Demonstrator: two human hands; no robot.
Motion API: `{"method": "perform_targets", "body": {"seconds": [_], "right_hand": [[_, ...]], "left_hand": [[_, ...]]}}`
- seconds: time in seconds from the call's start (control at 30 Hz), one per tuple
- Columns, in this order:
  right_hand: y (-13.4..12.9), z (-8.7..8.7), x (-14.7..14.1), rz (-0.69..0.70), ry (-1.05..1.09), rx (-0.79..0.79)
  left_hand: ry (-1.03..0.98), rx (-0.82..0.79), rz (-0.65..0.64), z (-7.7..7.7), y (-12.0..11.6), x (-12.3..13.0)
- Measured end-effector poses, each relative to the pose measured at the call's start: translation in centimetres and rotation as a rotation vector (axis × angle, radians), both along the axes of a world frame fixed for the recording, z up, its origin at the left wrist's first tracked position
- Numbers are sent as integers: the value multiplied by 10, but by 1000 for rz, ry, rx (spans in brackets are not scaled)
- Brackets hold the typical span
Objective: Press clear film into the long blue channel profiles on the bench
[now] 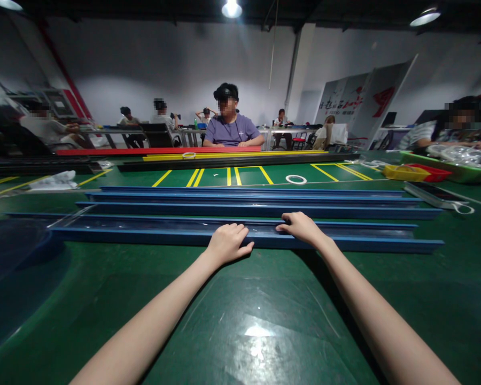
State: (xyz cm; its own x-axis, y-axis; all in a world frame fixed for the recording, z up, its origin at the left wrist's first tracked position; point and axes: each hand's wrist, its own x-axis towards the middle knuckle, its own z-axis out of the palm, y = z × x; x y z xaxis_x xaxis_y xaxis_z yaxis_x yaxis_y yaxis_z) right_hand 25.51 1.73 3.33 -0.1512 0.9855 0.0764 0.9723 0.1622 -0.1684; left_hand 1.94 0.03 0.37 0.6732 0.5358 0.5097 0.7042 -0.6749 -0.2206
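Note:
A long blue U-shaped plastic channel lies crosswise on the green table, nearest to me. My left hand is closed over its near wall, fingers on the inner side and thumb in front. Farther right, my right hand reaches across the channel, with its fingers over the far rim and the thumb inside, pinching that wall. Just behind lie more blue channels, parallel to the first. Clear plastic film crosses the channels near their left ends.
A transparent bluish round item sits at left. Beyond are red, yellow and black strips, a white tape ring and yellow table markings. At right are a phone-like device and trays. A person sits opposite.

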Motion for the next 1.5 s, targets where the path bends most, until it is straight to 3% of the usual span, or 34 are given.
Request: {"method": "perform_targets", "body": {"seconds": [0.73,1.1,1.2,1.5], "right_hand": [[-2,6,-3,34,-89,-14],[-13,17,-39,349,211,59],[-15,13,-43,419,164,76],[-13,14,-39,414,-3,40]], "left_hand": [[-3,11,-4,-1,1,0],[11,29,-8,2,-2,0],[-11,66,-24,1,-1,-1],[-97,86,3,-1,-3,-3]]}}
